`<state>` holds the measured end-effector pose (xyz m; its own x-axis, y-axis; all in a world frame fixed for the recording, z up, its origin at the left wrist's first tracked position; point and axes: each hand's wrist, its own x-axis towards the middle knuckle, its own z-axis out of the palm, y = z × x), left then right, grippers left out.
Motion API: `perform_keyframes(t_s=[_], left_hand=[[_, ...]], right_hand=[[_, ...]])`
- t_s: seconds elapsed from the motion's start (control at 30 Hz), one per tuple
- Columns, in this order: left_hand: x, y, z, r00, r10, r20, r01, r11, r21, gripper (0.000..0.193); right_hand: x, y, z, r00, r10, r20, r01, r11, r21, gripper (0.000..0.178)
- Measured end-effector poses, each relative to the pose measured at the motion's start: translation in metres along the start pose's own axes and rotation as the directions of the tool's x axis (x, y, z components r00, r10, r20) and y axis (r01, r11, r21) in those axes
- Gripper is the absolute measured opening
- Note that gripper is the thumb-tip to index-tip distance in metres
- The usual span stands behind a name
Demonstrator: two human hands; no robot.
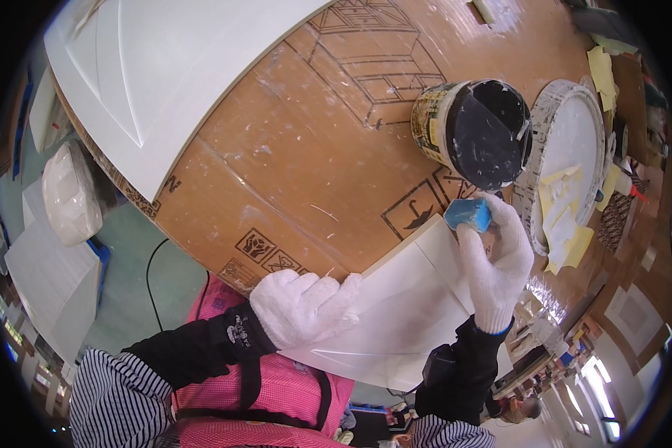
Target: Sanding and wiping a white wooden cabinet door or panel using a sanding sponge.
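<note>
On my head view, the right hand, gloved in white, has its fingers closed around a blue block, thumb on one side and fingers on the other. I take that pinch as a way to keep the block's outer face free. The block is at the far corner of the near panel; whether it touches, I can't tell.

The left hand, also gloved, lies at the panel's left end, fingers loosely bent. I read this as steadying, since the panel seems to jut past the worktop toward the body, but I can't tell if those fingers actually grip it.

Cardboard covers the worktop, probably to spare the white surfaces from scratches. A second panel lies at the far left, well apart. The bucket stands beyond the right hand, beside a round tub with yellow sheets by its rim, presumably so they're within reach.
</note>
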<state>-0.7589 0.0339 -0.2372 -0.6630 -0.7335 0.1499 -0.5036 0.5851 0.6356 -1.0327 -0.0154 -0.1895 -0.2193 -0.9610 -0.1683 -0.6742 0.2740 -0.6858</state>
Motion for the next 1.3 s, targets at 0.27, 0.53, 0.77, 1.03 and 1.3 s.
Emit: perform_keyframes(t_s=[0.27,0.53,0.77,1.03,1.3], left_hand=[[-0.002,0.001,-0.001,0.999,-0.006,0.032,0.007,1.0,-0.006,0.05],[0.0,0.002,-0.003,0.998,-0.01,0.063,0.011,1.0,-0.017,0.053],[0.003,0.003,-0.005,0.999,-0.007,0.045,0.006,1.0,0.005,0.05],[0.006,0.005,-0.006,0.996,-0.03,0.085,0.029,1.0,0.009,0.046],[0.007,0.005,-0.007,0.997,0.01,0.075,-0.013,0.999,0.047,0.044]], right_hand=[[0.0,-0.001,-0.002,0.998,-0.049,0.026,0.05,0.998,-0.046,0.034],[0.002,-0.004,-0.005,0.992,-0.078,0.095,0.084,0.995,-0.059,0.035],[0.002,-0.002,0.004,0.999,0.009,-0.048,-0.008,1.0,0.02,0.033],[-0.033,0.013,0.006,0.878,0.402,-0.26,-0.245,0.844,0.477,0.043],[-0.031,0.012,0.012,0.98,-0.002,-0.199,0.013,0.999,0.053,0.041]])
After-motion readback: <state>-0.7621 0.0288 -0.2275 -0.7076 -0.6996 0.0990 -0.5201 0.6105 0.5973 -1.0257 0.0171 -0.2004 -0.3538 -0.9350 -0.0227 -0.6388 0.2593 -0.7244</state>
